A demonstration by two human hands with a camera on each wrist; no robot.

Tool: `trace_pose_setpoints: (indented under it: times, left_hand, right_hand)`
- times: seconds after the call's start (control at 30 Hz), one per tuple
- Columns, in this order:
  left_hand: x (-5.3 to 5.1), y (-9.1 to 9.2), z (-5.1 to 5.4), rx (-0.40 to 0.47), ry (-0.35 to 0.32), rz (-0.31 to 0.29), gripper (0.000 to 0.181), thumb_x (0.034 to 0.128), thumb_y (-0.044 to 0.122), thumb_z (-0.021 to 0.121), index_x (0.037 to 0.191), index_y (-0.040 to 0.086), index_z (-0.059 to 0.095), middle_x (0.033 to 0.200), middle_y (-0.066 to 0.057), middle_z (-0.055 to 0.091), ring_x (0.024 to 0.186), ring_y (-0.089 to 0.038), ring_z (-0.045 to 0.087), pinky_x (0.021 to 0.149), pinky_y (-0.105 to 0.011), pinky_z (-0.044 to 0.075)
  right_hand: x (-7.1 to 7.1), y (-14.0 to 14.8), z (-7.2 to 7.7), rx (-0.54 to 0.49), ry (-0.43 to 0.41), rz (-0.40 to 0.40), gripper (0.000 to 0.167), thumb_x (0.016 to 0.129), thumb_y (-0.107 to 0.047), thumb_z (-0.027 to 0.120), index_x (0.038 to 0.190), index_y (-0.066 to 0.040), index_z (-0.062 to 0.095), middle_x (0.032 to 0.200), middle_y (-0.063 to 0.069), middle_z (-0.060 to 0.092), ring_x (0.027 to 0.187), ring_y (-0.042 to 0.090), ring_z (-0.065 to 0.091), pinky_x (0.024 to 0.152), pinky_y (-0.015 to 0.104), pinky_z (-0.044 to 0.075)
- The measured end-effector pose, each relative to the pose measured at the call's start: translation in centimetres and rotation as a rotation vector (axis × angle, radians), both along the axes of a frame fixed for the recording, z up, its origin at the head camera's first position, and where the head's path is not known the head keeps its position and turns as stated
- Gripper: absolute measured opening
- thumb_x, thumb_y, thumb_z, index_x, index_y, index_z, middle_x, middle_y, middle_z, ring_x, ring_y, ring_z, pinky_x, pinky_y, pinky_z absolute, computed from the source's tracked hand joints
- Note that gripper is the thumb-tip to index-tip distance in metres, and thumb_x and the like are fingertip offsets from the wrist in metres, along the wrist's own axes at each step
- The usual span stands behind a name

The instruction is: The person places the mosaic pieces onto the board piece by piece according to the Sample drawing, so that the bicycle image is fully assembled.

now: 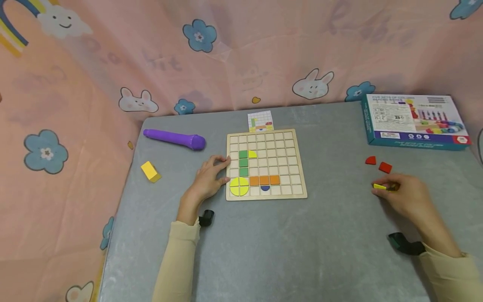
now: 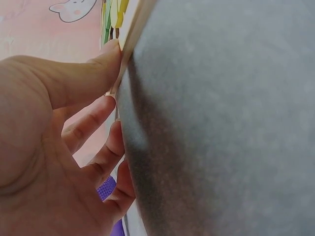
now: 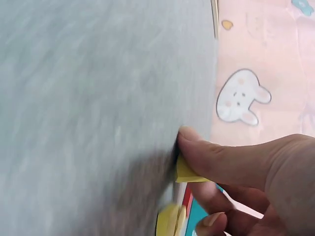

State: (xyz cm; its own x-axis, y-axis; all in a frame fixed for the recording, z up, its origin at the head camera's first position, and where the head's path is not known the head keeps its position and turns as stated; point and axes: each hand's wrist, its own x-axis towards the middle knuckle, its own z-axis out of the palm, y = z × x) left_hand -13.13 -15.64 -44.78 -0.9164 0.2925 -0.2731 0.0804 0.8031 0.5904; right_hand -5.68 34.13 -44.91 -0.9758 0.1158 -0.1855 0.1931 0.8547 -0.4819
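A square wooden grid board [image 1: 299,184] lies flat on the table, bearing green, yellow, orange and blue tiles. My left hand [image 1: 207,178] rests at its left edge; in the left wrist view the thumb and a fingertip touch the board's rim [image 2: 129,39]. Well to the right of the board, my right hand [image 1: 405,195] pinches a yellow tile [image 3: 185,173] between thumb and finger, low over the table. More yellow pieces [image 3: 168,220] show beside the fingers, partly hidden. Two red tiles, a rounded one [image 1: 371,160] and a square one [image 1: 385,167], lie just beyond.
A pattern card [image 1: 260,119] sits behind the board. To the left are a purple microphone-shaped object [image 1: 173,139] and a yellow block [image 1: 151,171]. At the back right lies a printed box [image 1: 419,121]. A pink patterned curtain [image 1: 241,54] hangs behind the grey table [image 1: 302,251].
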Motion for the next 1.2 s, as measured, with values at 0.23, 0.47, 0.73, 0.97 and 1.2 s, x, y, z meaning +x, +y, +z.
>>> trace_pose_setpoints:
  times: [0.23,0.47,0.73,0.97,1.2]
  left_hand:
    - [0.0,0.0,-0.2,-0.006,0.008,0.001,0.066,0.1033,0.019,0.069,0.164,0.019,0.042,0.163,-0.008,0.039,0.143,-0.037,0.038,0.117,-0.058,0.03]
    - [0.1,-0.1,0.0,-0.004,0.007,0.003,0.067,0.103,0.019,0.07,0.164,0.02,0.041,0.164,-0.008,0.038,0.145,-0.037,0.038,0.118,-0.058,0.029]
    - [0.0,-0.1,0.0,-0.01,0.015,-0.001,0.067,0.1032,0.02,0.069,0.164,0.02,0.042,0.164,-0.008,0.038,0.145,-0.037,0.038,0.119,-0.059,0.029]
    - [0.0,-0.1,0.0,-0.019,0.018,-0.006,0.067,0.1033,0.019,0.069,0.164,0.019,0.042,0.164,-0.009,0.038,0.146,-0.038,0.037,0.119,-0.06,0.028]
    - [-0.1,0.0,0.0,-0.017,0.013,-0.01,0.067,0.1037,0.02,0.069,0.165,0.019,0.041,0.164,-0.008,0.037,0.147,-0.038,0.036,0.12,-0.06,0.028]
  right_hand:
    - [-1.3,-3.5,-0.1,-0.074,0.082,0.018,0.025,0.096,-0.021,0.081,0.111,0.0,0.08,0.101,0.02,0.075,0.088,0.029,0.056,0.068,0.028,0.041]
    - [-2.8,-8.0,0.4,-0.161,0.173,0.098,0.019,0.096,-0.019,0.081,0.108,-0.004,0.081,0.096,0.015,0.079,0.085,0.026,0.06,0.068,0.021,0.043]
    - [-4.4,-13.3,0.6,-0.279,0.203,0.242,0.009,0.093,-0.012,0.082,0.101,-0.008,0.082,0.095,0.011,0.078,0.084,0.024,0.062,0.072,0.027,0.043]
    - [-5.3,-16.6,0.2,-0.353,0.167,0.3,0.008,0.088,-0.01,0.087,0.096,-0.011,0.084,0.089,0.007,0.071,0.082,0.022,0.052,0.072,0.031,0.041]
    - [-5.7,-17.2,-0.5,-0.335,0.145,0.31,0.005,0.088,-0.009,0.086,0.093,-0.01,0.084,0.089,0.007,0.072,0.083,0.02,0.052,0.073,0.031,0.041]
